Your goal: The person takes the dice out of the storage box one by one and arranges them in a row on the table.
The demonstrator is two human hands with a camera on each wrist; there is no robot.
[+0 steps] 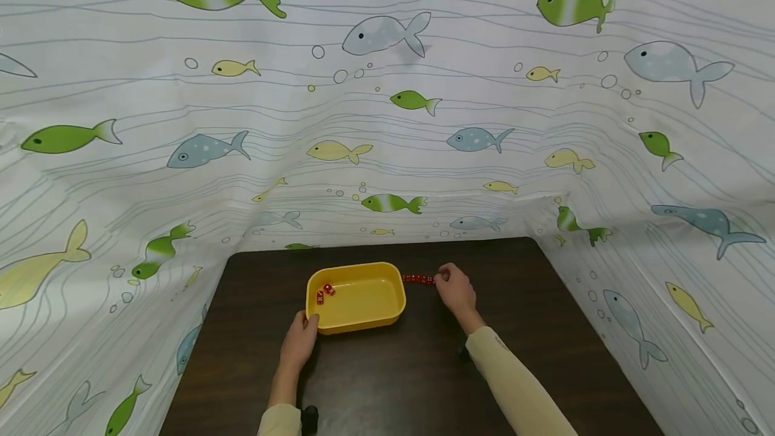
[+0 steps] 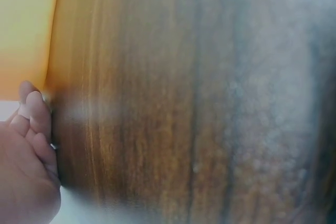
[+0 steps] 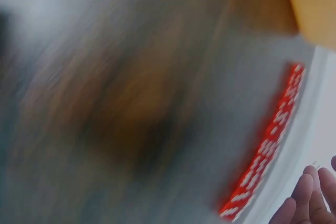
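Observation:
A yellow plastic tray [image 1: 363, 323] stands on the dark table, with two red dice [image 1: 324, 293] with white pips lying in its left part. My left hand [image 1: 299, 340] holds the tray's near left corner, the thumb at the rim. The left wrist view shows that hand [image 2: 31, 150] with its fingers beside the tray's wall [image 2: 31, 35]. From the tray's right side runs a straight row of several red dice [image 1: 419, 279]. At the row's right end is my right hand [image 1: 457, 289]. In the right wrist view its fingers [image 3: 304, 195] are apart from the blurred row [image 3: 268, 142], and no die shows between them.
The dark wood table [image 1: 387, 382] reaches back to a white cloth [image 1: 399, 173] printed with fish, which rises behind and on both sides. A small black object [image 1: 309, 418] sits by the left sleeve, another [image 1: 463, 354] by the right forearm.

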